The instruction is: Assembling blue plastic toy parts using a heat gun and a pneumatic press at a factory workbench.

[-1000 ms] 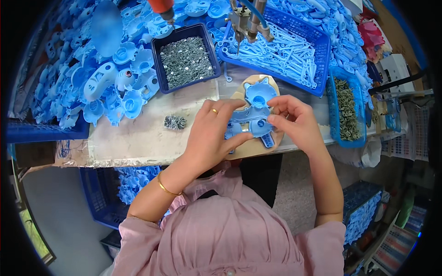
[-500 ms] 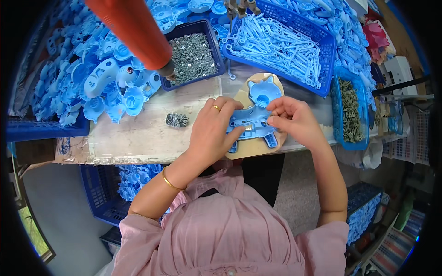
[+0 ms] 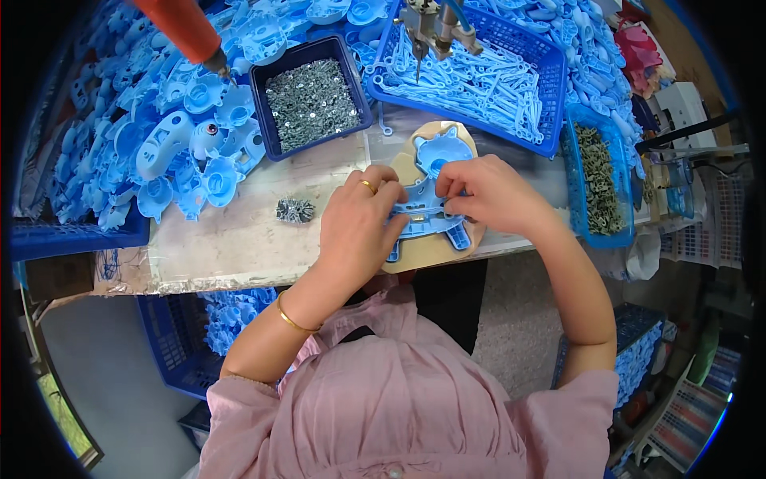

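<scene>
A blue plastic animal-shaped shell (image 3: 441, 149) lies hollow side up in a tan fixture (image 3: 411, 257) at the table's near edge. My left hand (image 3: 361, 222) grips the shell's left side, thumb and fingers at its body. Over the right side of the body, my right hand (image 3: 496, 195) is closed in a pinch, its fingertips at the shell. Whatever the pinch holds is too small or hidden to make out. A small metallic piece shows in the middle of the body. Left of my left hand sits a little pile of screws (image 3: 295, 210).
An orange power screwdriver (image 3: 185, 32) hangs at upper left, beside a metal machine head (image 3: 431, 28). Behind stand a dark screw tray (image 3: 262, 120) and a blue basket (image 3: 471, 134) of ring-ended rods. A blue bin (image 3: 586, 227) of small metal parts stands right. Blue shells (image 3: 163, 144) heap up left.
The view has shifted, and more of the machine head shows. My right hand has moved onto the body, its fingers more curled. The screwdriver appears farther up and left.
</scene>
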